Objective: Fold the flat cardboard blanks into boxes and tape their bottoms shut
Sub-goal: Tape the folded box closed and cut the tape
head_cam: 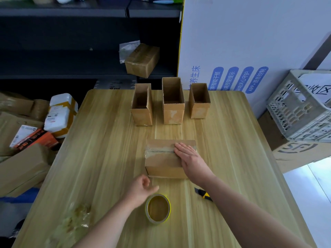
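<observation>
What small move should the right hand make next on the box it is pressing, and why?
Probably slide the right hand leftward along the tape strip to smooth it down. The flat hand lies only on the right part of the seam of the cardboard box, and the tape to its left looks wrinkled.

Taped box [161,163]
My right hand [188,155] lies flat on it; my left hand [141,189] hovers by the tape roll [158,208].

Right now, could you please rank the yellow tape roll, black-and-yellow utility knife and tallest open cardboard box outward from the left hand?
1. Yellow tape roll, beside the left hand.
2. Utility knife, rightward.
3. Tallest cardboard box, far edge.
</observation>
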A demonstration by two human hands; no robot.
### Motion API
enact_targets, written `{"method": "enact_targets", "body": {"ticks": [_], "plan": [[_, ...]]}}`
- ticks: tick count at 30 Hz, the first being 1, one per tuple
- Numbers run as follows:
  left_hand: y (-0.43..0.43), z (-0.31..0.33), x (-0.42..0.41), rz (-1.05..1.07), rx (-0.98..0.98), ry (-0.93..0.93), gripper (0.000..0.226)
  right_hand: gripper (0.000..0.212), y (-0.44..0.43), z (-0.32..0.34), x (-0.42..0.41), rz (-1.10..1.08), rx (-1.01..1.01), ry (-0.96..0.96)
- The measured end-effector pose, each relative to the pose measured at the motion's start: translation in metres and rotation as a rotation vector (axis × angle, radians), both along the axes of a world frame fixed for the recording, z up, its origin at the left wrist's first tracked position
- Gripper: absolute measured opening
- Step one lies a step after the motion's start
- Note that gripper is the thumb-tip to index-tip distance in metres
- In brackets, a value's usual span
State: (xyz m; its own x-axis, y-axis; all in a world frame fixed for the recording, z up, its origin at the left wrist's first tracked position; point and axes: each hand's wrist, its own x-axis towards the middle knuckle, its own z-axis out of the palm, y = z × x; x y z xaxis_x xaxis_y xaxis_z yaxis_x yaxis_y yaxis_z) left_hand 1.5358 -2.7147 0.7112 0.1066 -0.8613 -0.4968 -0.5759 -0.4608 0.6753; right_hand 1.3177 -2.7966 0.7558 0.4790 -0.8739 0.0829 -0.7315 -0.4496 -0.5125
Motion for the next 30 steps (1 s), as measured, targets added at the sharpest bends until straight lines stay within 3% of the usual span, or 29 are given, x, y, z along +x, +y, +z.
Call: {"method": "enact_targets", "body": {"ticks": [6,9,13,19,23,28,30], "plan": [[0.008,-0.03,-0.011,-0.311,0.083,-0.32,0.042,0.046,-0.001,-0.006,-0.001,-0.001,0.022,-0.038],[0.012,-0.032,-0.009,-0.283,0.029,-0.299,0.037,0.046,-0.003,-0.007,-0.002,-0.001,0.049,-0.035],[0.007,-0.004,-0.001,-0.132,-0.08,-0.061,0.026,0.044,-0.006,-0.002,-0.002,0.0,0.094,-0.045],[-0.027,0.075,0.0,0.31,-0.404,0.356,0.027,0.043,-0.009,0.001,-0.001,-0.007,0.165,-0.065],[-0.055,0.091,-0.012,0.408,-0.455,0.411,0.025,0.059,-0.01,0.002,0.003,-0.095,0.244,-0.193],[-0.066,0.082,-0.027,0.479,-0.451,0.309,0.031,0.038,-0.011,0.024,0.0,-0.207,0.583,-0.474],[-0.068,0.082,-0.033,0.48,-0.498,0.208,0.028,0.044,-0.015,0.028,-0.001,-0.169,0.652,-0.529]]}}
